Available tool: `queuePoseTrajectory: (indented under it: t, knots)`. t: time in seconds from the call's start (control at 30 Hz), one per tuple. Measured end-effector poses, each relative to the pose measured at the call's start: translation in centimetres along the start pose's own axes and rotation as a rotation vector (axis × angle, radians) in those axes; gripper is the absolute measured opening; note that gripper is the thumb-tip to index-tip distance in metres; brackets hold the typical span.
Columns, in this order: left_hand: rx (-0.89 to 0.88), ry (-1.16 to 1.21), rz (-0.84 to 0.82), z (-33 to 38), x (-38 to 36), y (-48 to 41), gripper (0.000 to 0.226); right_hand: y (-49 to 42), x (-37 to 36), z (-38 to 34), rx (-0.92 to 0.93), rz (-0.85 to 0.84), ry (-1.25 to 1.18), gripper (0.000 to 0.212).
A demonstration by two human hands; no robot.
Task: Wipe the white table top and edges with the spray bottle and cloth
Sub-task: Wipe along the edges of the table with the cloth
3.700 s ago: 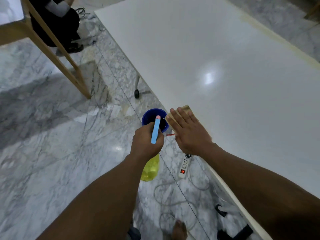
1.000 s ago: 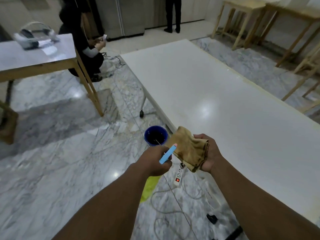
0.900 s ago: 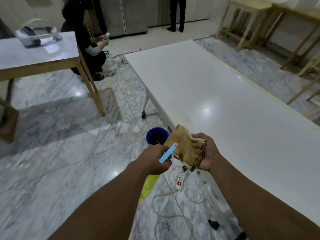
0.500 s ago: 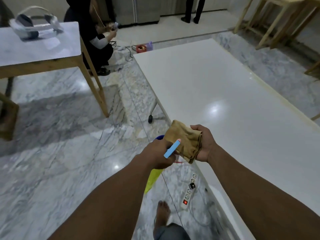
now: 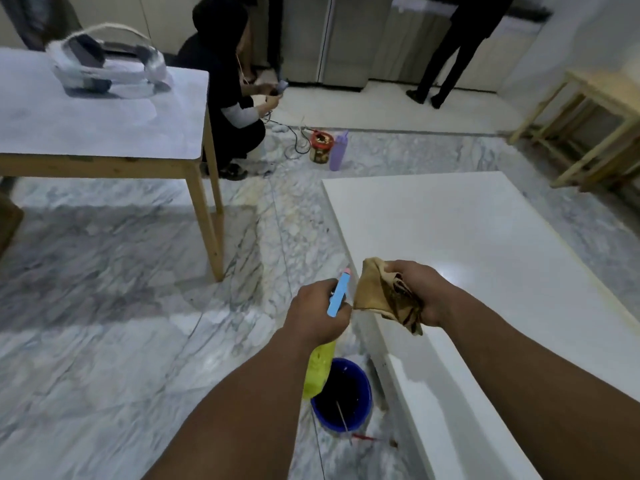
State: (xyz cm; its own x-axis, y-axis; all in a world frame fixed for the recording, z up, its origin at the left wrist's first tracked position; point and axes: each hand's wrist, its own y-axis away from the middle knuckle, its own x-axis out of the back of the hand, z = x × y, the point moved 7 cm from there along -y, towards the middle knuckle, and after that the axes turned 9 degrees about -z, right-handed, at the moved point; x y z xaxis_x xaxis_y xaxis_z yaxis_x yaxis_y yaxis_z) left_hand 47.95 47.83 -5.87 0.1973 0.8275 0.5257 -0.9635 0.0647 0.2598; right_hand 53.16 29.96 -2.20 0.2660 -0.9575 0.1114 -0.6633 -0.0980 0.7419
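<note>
My left hand [image 5: 317, 315] grips a spray bottle [image 5: 318, 370] with a yellow body and a light blue trigger head, held over the floor just left of the white table [image 5: 485, 237]. The nozzle points toward a crumpled tan cloth [image 5: 382, 296], which my right hand [image 5: 420, 292] holds bunched above the table's left edge. The bottle tip and the cloth are a few centimetres apart. The table top is glossy with a light reflection near my right wrist.
A blue bucket [image 5: 360, 386] stands on the marble floor below my left arm, against the table's side. A wooden-legged table [image 5: 104, 126] with a headset is at the far left. One person crouches [image 5: 228, 98] behind it, another stands [image 5: 453, 46] at the back. Wooden frames [image 5: 588, 126] stand far right.
I have walked forward along the table: the bucket went from ahead of my hands to beneath my arm. The cloth went from pressed on the edge to bunched in my right hand.
</note>
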Motion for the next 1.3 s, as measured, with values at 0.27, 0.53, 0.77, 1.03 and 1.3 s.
queuePoseTrajectory:
  t: [0.27, 0.53, 0.77, 1.03, 1.3]
  knots:
    - [0.026, 0.092, 0.010, -7.6, 6.6, -14.8, 0.011, -16.1, -6.2, -16.4, 0.444, 0.324, 0.917, 0.045]
    - [0.042, 0.098, 0.022, -14.2, 7.5, -20.9, 0.010, -28.8, -12.7, -18.2, 0.559, 0.438, 1.899, 0.060]
    - [0.052, 0.161, -0.096, -15.6, 5.3, -22.2, 0.009, -31.6, -11.7, -15.6, 0.467, 0.430, 1.888, 0.075]
    - [-0.009, 0.122, -0.074, -13.9, 5.3, -23.6, 0.015, -30.6, -11.8, -14.5, 0.453, 0.425, 1.840, 0.074]
    - [-0.013, 0.081, -0.028, -13.6, 5.0, -22.1, 0.018, -28.1, -10.7, -11.5, 0.445, 0.436, 1.848, 0.075]
